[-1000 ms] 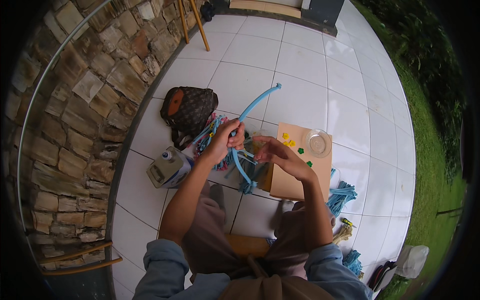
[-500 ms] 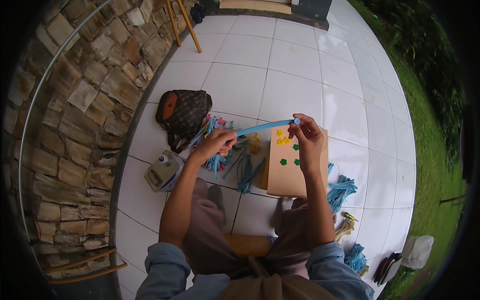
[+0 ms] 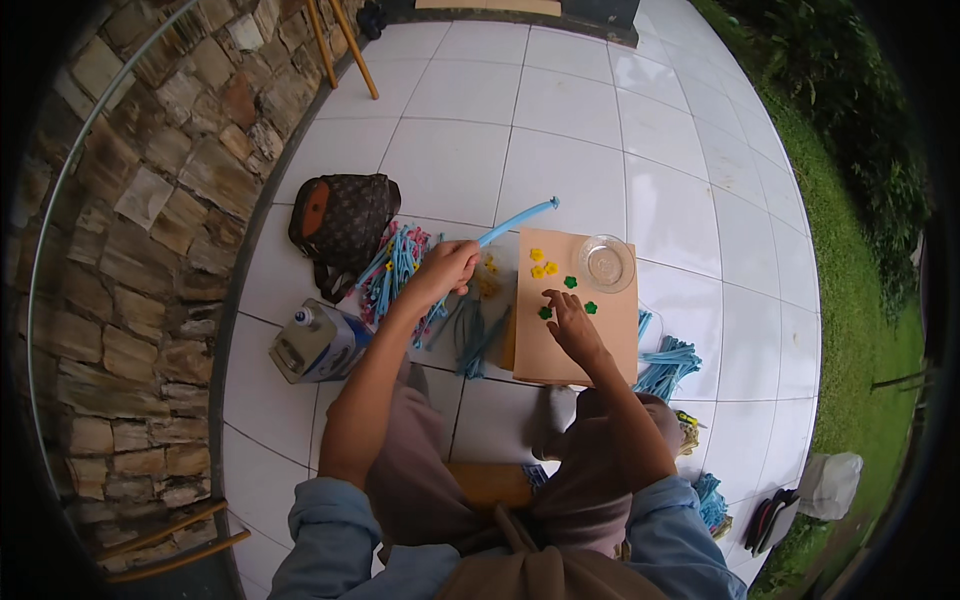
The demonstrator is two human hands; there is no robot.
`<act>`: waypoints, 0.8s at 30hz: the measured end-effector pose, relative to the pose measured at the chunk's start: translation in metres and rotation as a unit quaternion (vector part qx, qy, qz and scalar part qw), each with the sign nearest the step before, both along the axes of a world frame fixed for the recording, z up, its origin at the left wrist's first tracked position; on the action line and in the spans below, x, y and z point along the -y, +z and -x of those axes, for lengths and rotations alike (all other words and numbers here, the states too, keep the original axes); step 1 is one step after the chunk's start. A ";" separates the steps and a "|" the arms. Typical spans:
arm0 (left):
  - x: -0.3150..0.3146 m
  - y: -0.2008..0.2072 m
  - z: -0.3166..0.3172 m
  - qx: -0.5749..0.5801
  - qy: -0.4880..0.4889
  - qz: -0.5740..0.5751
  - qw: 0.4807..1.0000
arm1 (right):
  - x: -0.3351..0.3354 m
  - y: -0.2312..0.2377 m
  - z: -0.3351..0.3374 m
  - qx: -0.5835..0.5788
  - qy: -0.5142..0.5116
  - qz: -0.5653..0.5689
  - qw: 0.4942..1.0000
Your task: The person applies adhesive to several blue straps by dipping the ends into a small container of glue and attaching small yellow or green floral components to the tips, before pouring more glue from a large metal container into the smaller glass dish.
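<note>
White tile floor (image 3: pixel 470 95) beside a stone wall (image 3: pixel 150 250): my right hand (image 3: pixel 568 312) has let go of the strip and come down to the flowers.

From the left, a jug (image 3: pixel 320 345) and a backpack (image 3: pixel 345 225) hem in my left forearm; my left hand (image 3: pixel 445 268) is closed around the blue strip (image 3: pixel 518 221), now its only support, the tip slanting up and away over the tiles. Right of it, on the cardboard box (image 3: pixel 550 358), my right fingers hang loosely parted among the green flowers (image 3: pixel 591 308); whether they touch one, I cannot tell. The glass dish (image 3: pixel 606 264) crowds the far right corner; tiles stretch beyond the far edge.
</note>
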State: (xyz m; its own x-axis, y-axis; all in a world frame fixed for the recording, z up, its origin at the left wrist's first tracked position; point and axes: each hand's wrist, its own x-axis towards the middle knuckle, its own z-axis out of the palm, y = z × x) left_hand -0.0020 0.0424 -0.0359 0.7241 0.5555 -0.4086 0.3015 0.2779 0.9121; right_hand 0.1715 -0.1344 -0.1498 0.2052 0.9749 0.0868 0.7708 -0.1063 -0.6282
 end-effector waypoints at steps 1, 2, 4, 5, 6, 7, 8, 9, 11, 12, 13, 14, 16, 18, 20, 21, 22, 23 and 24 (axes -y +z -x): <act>0.002 0.001 -0.004 0.009 -0.003 -0.001 1.000 | 0.002 -0.005 0.000 0.031 0.001 0.006 0.999; 0.004 0.001 -0.006 0.017 -0.007 -0.001 1.000 | 0.003 -0.010 0.000 0.030 0.001 0.008 1.000; 0.004 0.005 -0.008 0.022 -0.025 0.014 0.999 | -0.001 -0.014 0.002 0.042 -0.008 -0.025 0.999; 0.004 0.006 -0.010 0.028 -0.043 0.031 0.998 | -0.002 -0.015 0.003 0.040 -0.009 -0.026 0.999; 0.004 0.006 -0.010 0.027 -0.044 0.029 0.998 | -0.003 -0.014 0.004 0.041 -0.013 -0.012 0.999; 0.004 0.006 -0.009 0.049 -0.084 0.027 0.995 | -0.005 -0.014 0.005 0.042 -0.016 0.002 0.999; 0.005 0.005 -0.009 0.070 -0.123 0.025 0.990 | -0.007 -0.013 0.005 0.041 -0.016 0.000 0.999; 0.007 0.008 -0.009 0.078 -0.141 0.034 0.986 | -0.007 -0.014 0.003 0.039 -0.013 0.002 0.999; 0.006 0.006 -0.008 0.089 -0.169 0.041 0.981 | -0.007 -0.016 0.000 0.038 -0.010 0.004 0.999; 0.006 0.006 -0.007 0.101 -0.195 0.049 0.974 | -0.007 -0.018 -0.001 0.050 0.002 -0.005 0.999; 0.005 0.006 -0.006 0.100 -0.195 0.049 0.974 | -0.007 -0.019 -0.002 0.063 0.014 -0.014 0.998; 0.005 0.007 -0.004 0.099 -0.197 0.047 0.974 | -0.007 -0.021 -0.001 0.062 0.013 -0.013 0.998; 0.004 0.007 -0.002 0.097 -0.200 0.045 0.974 | -0.009 -0.025 0.000 0.063 0.005 -0.006 0.998; 0.002 0.006 -0.001 0.098 -0.178 0.043 0.978 | -0.009 -0.024 0.002 0.061 0.001 -0.015 0.998; -0.001 0.004 0.000 0.102 -0.172 0.043 0.979 | -0.012 -0.021 0.003 0.061 -0.003 -0.025 0.998; -0.002 0.003 0.000 0.107 -0.166 0.044 0.979 | -0.013 -0.018 0.002 0.021 -0.017 -0.043 0.999; -0.002 0.002 -0.002 0.108 -0.167 0.043 0.979 | -0.014 -0.015 0.001 -0.018 -0.031 -0.061 0.997; -0.001 0.001 -0.005 0.108 -0.134 0.034 0.984 | -0.015 -0.011 -0.001 -0.016 -0.031 -0.061 0.998; 0.000 0.000 -0.005 0.106 -0.098 0.024 0.989 | -0.019 0.002 0.001 -0.076 -0.041 -0.064 0.994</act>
State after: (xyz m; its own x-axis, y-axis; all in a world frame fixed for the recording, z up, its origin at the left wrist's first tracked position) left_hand 0.0033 0.0428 -0.0361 0.8886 0.3793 -0.2580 0.1569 0.2772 0.9479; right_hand 0.1706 -0.1157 -0.1473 0.3035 0.9374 0.1710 0.6581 -0.0765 -0.7490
